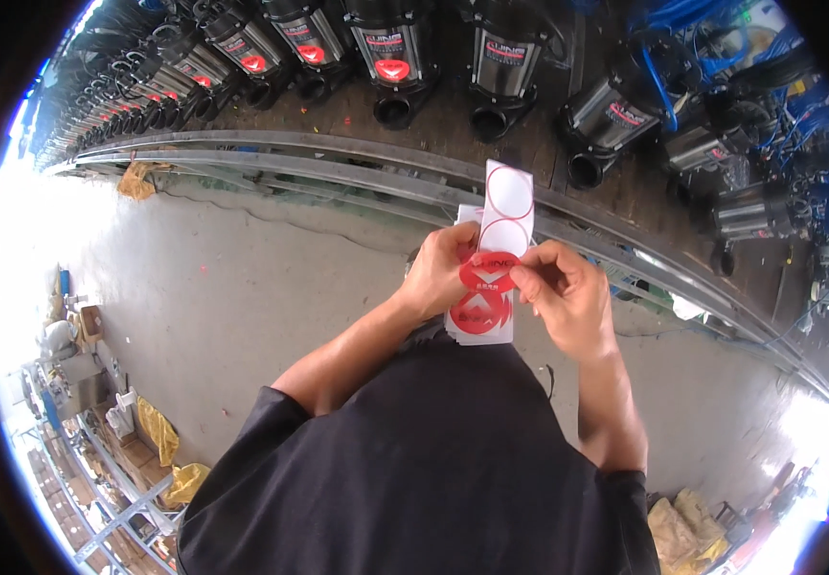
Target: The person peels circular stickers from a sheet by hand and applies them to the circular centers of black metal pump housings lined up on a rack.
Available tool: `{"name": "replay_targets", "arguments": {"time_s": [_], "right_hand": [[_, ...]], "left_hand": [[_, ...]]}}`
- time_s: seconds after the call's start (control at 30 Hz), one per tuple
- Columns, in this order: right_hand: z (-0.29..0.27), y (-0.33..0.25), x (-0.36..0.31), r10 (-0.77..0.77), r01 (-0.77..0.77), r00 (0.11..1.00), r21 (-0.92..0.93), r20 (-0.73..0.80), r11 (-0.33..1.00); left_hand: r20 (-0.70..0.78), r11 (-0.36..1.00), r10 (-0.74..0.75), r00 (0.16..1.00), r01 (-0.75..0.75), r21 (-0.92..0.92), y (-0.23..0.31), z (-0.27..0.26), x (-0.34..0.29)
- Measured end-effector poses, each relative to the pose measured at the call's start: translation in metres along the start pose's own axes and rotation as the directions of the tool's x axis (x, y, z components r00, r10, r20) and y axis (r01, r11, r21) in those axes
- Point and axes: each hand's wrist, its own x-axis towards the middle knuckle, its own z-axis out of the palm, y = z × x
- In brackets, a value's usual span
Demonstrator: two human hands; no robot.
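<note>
In front of my chest, my left hand [436,272] is closed on a folded strip of stickers [507,182], white backing paper with round outlines. The strip's upper part shows bare white circles. My right hand [572,297] pinches the right edge of a round red sticker [489,274], which lies across the strip between both hands. Whether its left side is still stuck to the backing, I cannot tell. Below it, another red sticker [477,314] shows on the strip's lower folds. Past my hands stands a metal pump [504,62] with no round red sticker visible on it.
A long row of pumps fills the bench; a pump [390,48] left of centre bears a round red sticker, as do several beyond it. Metal rails [338,165] edge the bench. Blue cables [721,57] lie at the right. A shelf rack [117,517] stands lower left.
</note>
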Motion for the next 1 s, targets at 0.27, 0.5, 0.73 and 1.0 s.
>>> {"name": "replay_targets", "arguments": {"time_s": [0.27,0.5,0.73,1.0], "right_hand": [[-0.05,0.024,0.112,-0.302,0.252,0.932,-0.241,-0.201,0.937],[-0.046,0.111,0.249,-0.449,0.387,0.866,-0.273,-0.219,0.881],[-0.034,0.132,0.306,-0.579,0.482,0.779,-0.358,-0.243,0.799],[-0.032,0.146,0.306,-0.52,0.425,0.805,-0.332,-0.287,0.842]], "left_hand": [[-0.078,0.981,-0.196,0.977,0.195,-0.021,-0.049,0.007,-0.009],[-0.022,0.917,-0.373,0.927,0.365,-0.159,-0.106,0.024,-0.024],[0.044,0.871,-0.408,0.912,0.403,-0.282,-0.162,0.052,-0.023],[0.054,0.875,-0.442,0.896,0.443,-0.196,-0.161,0.036,-0.004]]}}
